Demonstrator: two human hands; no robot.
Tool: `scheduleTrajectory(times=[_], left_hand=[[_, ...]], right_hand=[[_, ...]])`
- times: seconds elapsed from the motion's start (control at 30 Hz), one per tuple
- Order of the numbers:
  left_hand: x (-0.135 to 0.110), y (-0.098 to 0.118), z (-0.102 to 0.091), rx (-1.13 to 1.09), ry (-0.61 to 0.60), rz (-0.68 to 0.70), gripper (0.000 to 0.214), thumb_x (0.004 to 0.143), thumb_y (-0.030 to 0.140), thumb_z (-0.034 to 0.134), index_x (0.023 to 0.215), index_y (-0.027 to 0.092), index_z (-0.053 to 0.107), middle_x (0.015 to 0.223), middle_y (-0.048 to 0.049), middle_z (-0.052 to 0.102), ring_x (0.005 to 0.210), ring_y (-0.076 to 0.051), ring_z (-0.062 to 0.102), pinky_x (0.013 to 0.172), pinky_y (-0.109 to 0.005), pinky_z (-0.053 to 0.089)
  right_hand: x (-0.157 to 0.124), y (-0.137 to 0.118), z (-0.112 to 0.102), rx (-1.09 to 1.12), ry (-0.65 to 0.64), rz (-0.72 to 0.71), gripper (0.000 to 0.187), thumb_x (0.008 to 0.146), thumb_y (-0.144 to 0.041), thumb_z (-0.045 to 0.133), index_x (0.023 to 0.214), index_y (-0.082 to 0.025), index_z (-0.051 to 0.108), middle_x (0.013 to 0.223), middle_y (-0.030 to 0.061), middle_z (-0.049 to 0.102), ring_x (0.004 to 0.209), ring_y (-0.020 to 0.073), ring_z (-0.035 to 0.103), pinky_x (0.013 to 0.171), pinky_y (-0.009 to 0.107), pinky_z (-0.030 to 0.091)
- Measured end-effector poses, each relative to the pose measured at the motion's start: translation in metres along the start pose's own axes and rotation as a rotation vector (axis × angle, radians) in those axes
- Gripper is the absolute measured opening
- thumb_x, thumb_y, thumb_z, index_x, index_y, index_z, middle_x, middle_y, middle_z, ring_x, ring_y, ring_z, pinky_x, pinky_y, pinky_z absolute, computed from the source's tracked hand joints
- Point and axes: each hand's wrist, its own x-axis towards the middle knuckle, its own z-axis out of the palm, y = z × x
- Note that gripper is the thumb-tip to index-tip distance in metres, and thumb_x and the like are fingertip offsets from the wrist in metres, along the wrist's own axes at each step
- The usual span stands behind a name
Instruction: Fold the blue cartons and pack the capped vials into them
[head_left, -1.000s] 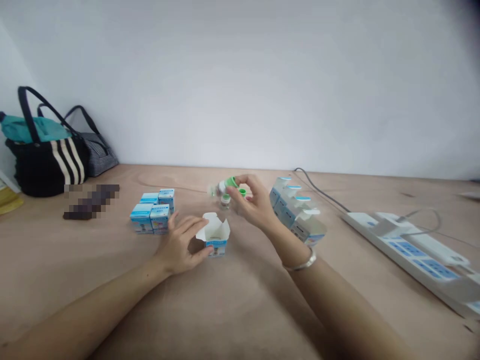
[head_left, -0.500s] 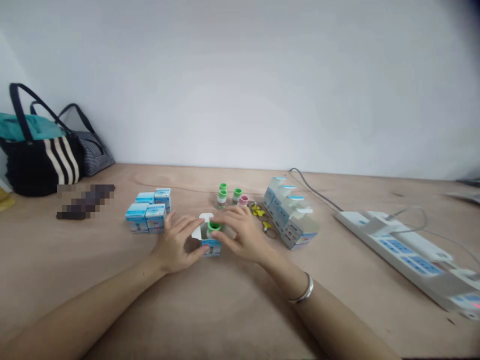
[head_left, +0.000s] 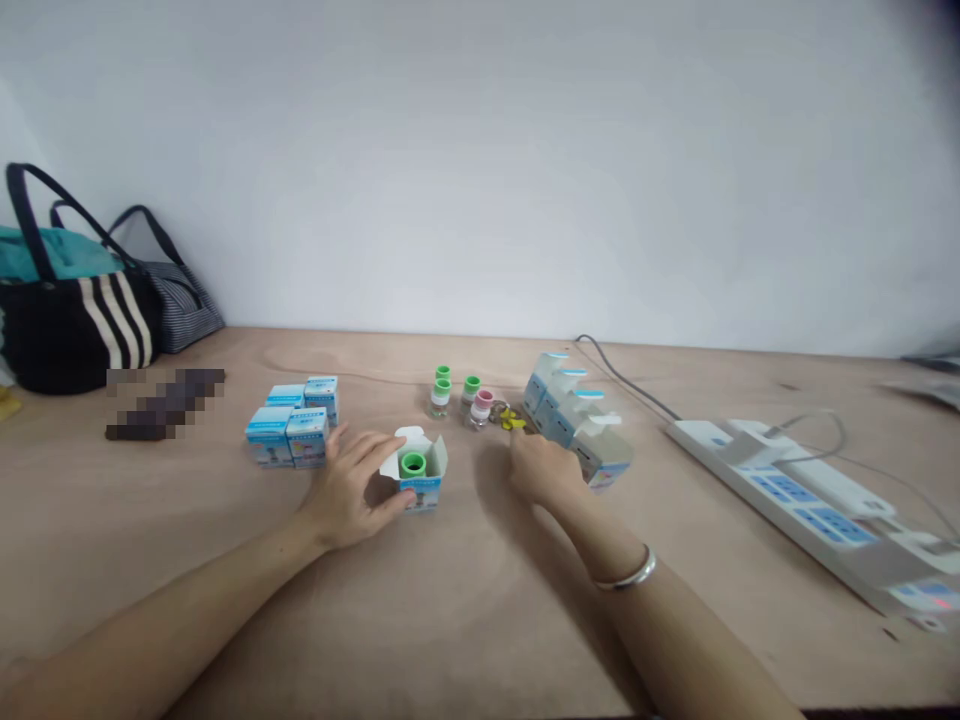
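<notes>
The left hand (head_left: 346, 495) pinches the open box (head_left: 424, 494) at its left side, thumb on the near face; a green-rimmed bottle (head_left: 413, 465) sits inside; the right hand (head_left: 544, 468) is at the yellow pieces (head_left: 511, 419) farther right on the surface (head_left: 420, 620), its fingers hidden, so I cannot tell whether they pinch anything; a pink-rimmed bottle (head_left: 481, 410) stands just left.

Five bottles (head_left: 481, 411), nine boxes (head_left: 424, 493)
</notes>
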Motion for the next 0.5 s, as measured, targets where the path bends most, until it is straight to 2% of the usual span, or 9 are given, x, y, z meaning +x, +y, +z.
scheduleTrajectory(times=[0.1, 0.23, 0.4, 0.5], left_hand=[[0.000, -0.001, 0.001, -0.003, -0.024, 0.006, 0.051, 0.078, 0.042, 0.060, 0.125, 0.026, 0.049, 0.117, -0.0078, 0.062, 0.109, -0.026, 0.056, 0.110, -0.052, 0.012], [0.000, -0.002, 0.002, 0.013, -0.047, 0.032, 0.036, 0.079, 0.040, 0.060, 0.113, 0.030, 0.057, 0.120, -0.0056, 0.060, 0.111, -0.025, 0.055, 0.110, -0.052, 0.013], [0.000, -0.002, 0.002, 0.031, -0.039, 0.033, 0.034, 0.077, 0.040, 0.063, 0.109, 0.029, 0.060, 0.117, -0.0057, 0.061, 0.109, -0.025, 0.056, 0.109, -0.052, 0.016], [0.000, -0.002, 0.002, 0.031, -0.023, 0.033, 0.034, 0.076, 0.039, 0.064, 0.109, 0.029, 0.061, 0.116, -0.0054, 0.062, 0.108, -0.025, 0.057, 0.109, -0.052, 0.018]], right_hand=[[-0.007, -0.008, -0.003, 0.003, -0.049, -0.069, 0.029, 0.072, -0.007, 0.056, 0.100, -0.011, 0.061, 0.098, 0.0218, 0.066, 0.089, 0.0328, 0.065, 0.067, 0.036, 0.047], [-0.014, -0.013, -0.005, 0.047, -0.076, -0.177, 0.033, 0.072, -0.009, 0.054, 0.104, -0.015, 0.059, 0.105, 0.0166, 0.065, 0.090, 0.0272, 0.064, 0.061, 0.029, 0.044], [-0.014, -0.009, 0.006, 0.134, -0.057, -0.218, 0.032, 0.068, -0.007, 0.057, 0.099, -0.014, 0.061, 0.093, 0.0134, 0.066, 0.077, 0.0227, 0.063, 0.056, 0.026, 0.040], [-0.011, -0.010, 0.009, 0.345, -0.002, -0.322, 0.032, 0.069, -0.004, 0.054, 0.098, -0.014, 0.061, 0.086, 0.0088, 0.065, 0.071, 0.0166, 0.059, 0.060, 0.024, 0.040]])
